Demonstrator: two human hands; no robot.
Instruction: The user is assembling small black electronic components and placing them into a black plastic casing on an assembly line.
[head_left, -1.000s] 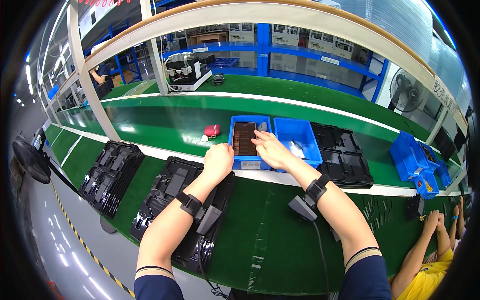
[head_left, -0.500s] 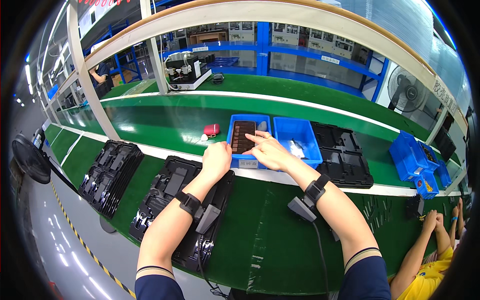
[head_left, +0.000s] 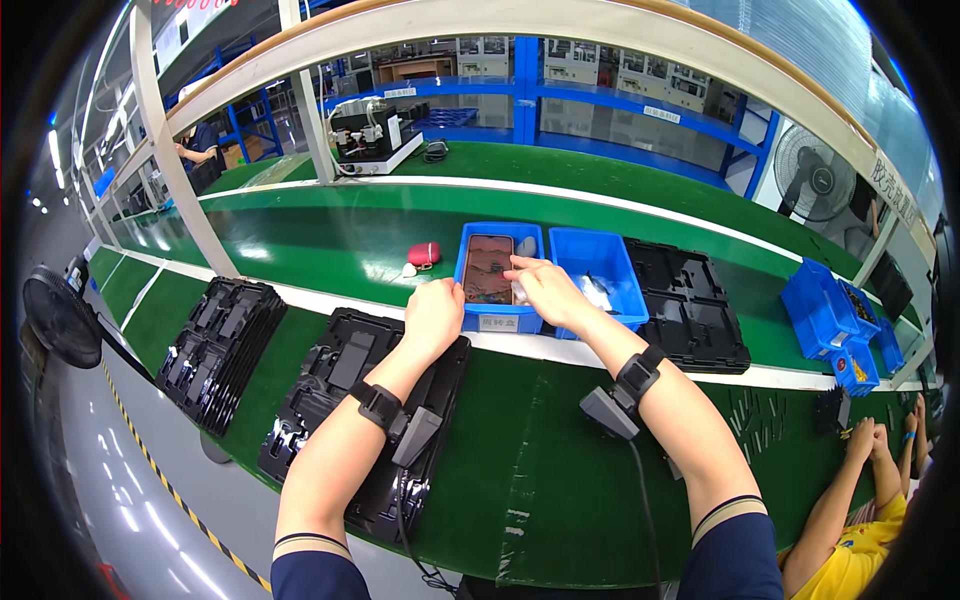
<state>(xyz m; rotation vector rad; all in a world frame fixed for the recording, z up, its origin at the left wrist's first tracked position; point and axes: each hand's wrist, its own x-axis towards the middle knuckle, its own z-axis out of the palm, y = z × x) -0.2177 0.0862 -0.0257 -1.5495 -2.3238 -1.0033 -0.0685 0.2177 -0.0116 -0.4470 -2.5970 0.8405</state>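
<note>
A smartphone-like slab point(head_left: 488, 268) with a lit, reddish-brown face lies propped in the left blue bin point(head_left: 499, 323). My left hand point(head_left: 434, 318) is closed at the slab's left side, against the bin's wall; what its fingers grip is hidden. My right hand point(head_left: 550, 295) reaches over the bin's right side, fingers stretched toward the slab's right edge. Whether those fingertips touch it, I cannot tell. A grey rounded piece point(head_left: 526, 246) sits beside the slab. The right blue bin point(head_left: 628, 290), next to it, holds small clear and white bits point(head_left: 596, 292).
Black trays lie at left point(head_left: 215, 345), under my left forearm point(head_left: 340, 390) and right of the bins point(head_left: 690, 305). A red case point(head_left: 424, 255) sits left of the bins. Dark strips point(head_left: 755, 420) and small blue bins point(head_left: 820, 305) are at right, near a co-worker's hands point(head_left: 868, 440).
My right hand has drawn back rightward off the slab's face. The face has gone from rows of tiles to a reddish-brown picture. My left hand stays nearly in place.
</note>
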